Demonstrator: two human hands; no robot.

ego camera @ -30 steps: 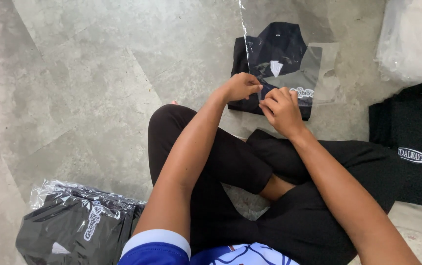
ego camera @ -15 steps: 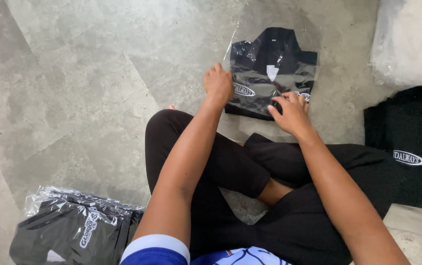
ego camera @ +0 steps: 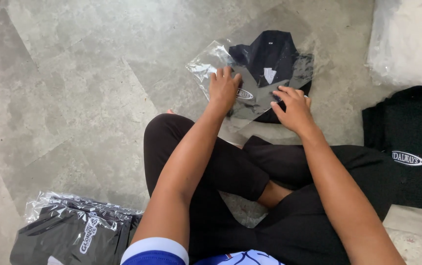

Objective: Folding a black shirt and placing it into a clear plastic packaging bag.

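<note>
The folded black garment in its clear plastic bag (ego camera: 265, 73) now lies flat on the grey concrete floor (ego camera: 73, 98), just beyond the person's crossed legs in black trousers (ego camera: 230, 167). A second ago both hands were up at the near edge of the bag, fingertips pinched together there; half a second ago the left hand had already moved out onto the plastic. Now the left hand (ego camera: 223, 90) rests palm down with fingers spread on the left part of the bag, pressing the film against the garment beside its small oval white label. The right hand (ego camera: 293, 105) lies on the lower right corner, fingers curled lightly over the edge; it presses more than it grips, and neither hand is closed around anything. The loose open end of the bag has swung out to the upper left, where it lies crinkled and empty. Judging from this, the fiddly work at the edge is over and the packet is being smoothed and flattened.

A heap of similar bagged dark garments (ego camera: 73, 230) sits by the person's left side, well apart from the hands. An unbagged black garment with an oval white patch (ego camera: 407, 147) lies to the right, and a pale plastic-wrapped bundle (ego camera: 409, 39) lies beyond it.
</note>
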